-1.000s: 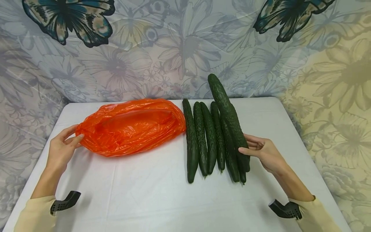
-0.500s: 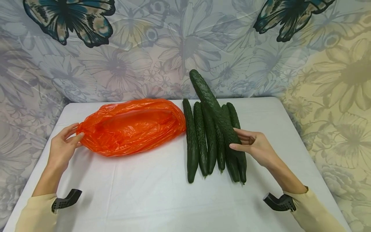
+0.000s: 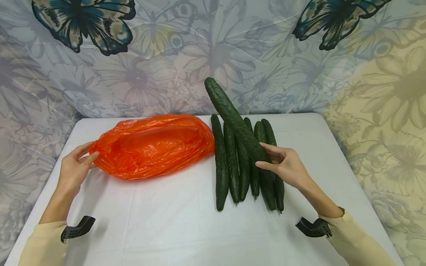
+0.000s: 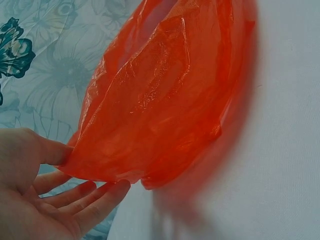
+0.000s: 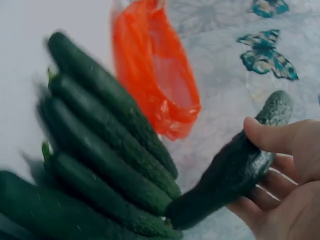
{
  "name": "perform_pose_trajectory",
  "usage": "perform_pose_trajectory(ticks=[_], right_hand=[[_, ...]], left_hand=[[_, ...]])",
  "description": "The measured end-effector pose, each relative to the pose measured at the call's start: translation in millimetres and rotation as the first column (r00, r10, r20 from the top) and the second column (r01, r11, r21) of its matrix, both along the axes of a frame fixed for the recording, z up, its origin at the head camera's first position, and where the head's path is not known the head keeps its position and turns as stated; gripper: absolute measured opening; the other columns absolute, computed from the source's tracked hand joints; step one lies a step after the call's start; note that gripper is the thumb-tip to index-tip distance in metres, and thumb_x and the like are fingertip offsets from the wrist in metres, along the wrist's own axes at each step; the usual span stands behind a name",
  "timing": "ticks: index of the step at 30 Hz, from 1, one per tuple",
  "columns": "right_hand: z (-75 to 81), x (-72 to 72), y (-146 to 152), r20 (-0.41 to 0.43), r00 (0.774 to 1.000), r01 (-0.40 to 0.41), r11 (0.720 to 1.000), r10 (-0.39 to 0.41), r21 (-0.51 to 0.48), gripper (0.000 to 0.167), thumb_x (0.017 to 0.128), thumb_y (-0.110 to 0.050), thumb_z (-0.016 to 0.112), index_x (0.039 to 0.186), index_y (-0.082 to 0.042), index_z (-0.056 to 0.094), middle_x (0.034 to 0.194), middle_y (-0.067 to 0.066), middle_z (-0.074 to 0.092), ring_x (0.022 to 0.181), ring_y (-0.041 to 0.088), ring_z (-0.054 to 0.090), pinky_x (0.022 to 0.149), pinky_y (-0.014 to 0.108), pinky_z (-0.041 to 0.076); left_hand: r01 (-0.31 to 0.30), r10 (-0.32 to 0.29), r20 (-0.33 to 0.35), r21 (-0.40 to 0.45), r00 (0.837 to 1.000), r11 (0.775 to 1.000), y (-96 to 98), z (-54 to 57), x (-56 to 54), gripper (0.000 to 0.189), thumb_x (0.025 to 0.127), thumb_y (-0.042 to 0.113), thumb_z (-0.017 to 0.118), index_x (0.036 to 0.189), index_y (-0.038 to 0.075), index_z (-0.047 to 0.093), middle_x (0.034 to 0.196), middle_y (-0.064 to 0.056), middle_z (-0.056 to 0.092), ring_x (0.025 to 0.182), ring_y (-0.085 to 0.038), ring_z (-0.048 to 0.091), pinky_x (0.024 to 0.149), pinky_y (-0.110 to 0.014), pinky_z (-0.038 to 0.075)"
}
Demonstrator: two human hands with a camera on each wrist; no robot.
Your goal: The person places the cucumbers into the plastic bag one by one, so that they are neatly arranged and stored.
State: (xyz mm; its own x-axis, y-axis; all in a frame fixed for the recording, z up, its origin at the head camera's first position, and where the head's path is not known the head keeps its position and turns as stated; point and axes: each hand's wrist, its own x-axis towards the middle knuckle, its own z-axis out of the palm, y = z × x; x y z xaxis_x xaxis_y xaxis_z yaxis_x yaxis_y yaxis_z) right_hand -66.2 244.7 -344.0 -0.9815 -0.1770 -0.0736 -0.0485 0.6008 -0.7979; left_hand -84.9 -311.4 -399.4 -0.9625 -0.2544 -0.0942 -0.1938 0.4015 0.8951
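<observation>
My left hand (image 3: 75, 164) pinches the left end of a thin orange plastic bag (image 3: 156, 151), thumb on one side and fingers on the other; the left wrist view shows the bag's film (image 4: 150, 110) hanging from that grip. In my right hand (image 3: 284, 164) is a dark green cucumber (image 3: 233, 120), held near its lower end between thumb and fingers. It slants up and to the left, above a row of several cucumbers (image 3: 221, 173) lying side by side just right of the bag. Part of that row is hidden beneath the held cucumber and the hand.
A white cloth covers the table (image 3: 173, 229), whose back edge meets a flowered fabric backdrop (image 3: 159, 85) with butterflies. Black camera mounts (image 3: 78, 229) sit on both wrists. The bag's right end almost touches the leftmost cucumber.
My right hand has carried the cucumber leftward over the row, and its upper end now tilts further left. The left hand and the bag have stayed nearly in place.
</observation>
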Motion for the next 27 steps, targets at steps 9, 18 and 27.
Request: perform_pose_trajectory(ticks=[9, 18, 27], right_hand=[[-7.4, -6.6, -9, -0.611, 0.789, 0.011, 0.992, 0.069, 0.126, 0.058, 0.071, 0.005, 0.084, 0.125, -0.004, 0.067, 0.115, 0.018, 0.069, 0.084, 0.028, 0.071, 0.087, 0.030, 0.054], [-4.9, -11.7, -18, -0.710, 0.693, -0.007, 0.985, 0.128, 0.171, 0.060, 0.068, 0.010, 0.084, 0.124, -0.003, 0.067, 0.119, 0.020, 0.067, 0.105, 0.035, 0.067, 0.088, 0.043, 0.053], [-5.2, -20.0, -28, -0.715, 0.671, -0.045, 0.974, 0.193, 0.221, 0.056, 0.070, 0.008, 0.084, 0.123, -0.003, 0.069, 0.117, 0.020, 0.068, 0.107, 0.033, 0.067, 0.086, 0.045, 0.055]], left_hand=[[0.003, -0.003, 0.003, -0.012, 1.000, 1.000, 3.6, -0.2, -3.1, 0.053, 0.100, 0.012, 0.055, 0.147, -0.005, 0.039, 0.134, -0.015, 0.050, 0.084, 0.013, 0.057, 0.067, -0.009, 0.052], [-0.004, 0.011, -0.031, 0.235, 0.999, 0.972, 1.7, -2.1, -1.7, 0.044, 0.096, 0.009, 0.061, 0.139, 0.003, 0.053, 0.104, 0.017, 0.057, 0.079, 0.006, 0.062, 0.064, -0.011, 0.053], [-0.047, 0.047, 0.008, 0.329, 0.999, 0.943, 2.6, -3.5, -3.0, 0.054, 0.097, 0.011, 0.060, 0.147, 0.000, 0.041, 0.103, 0.014, 0.058, 0.076, 0.004, 0.063, 0.062, -0.013, 0.054]])
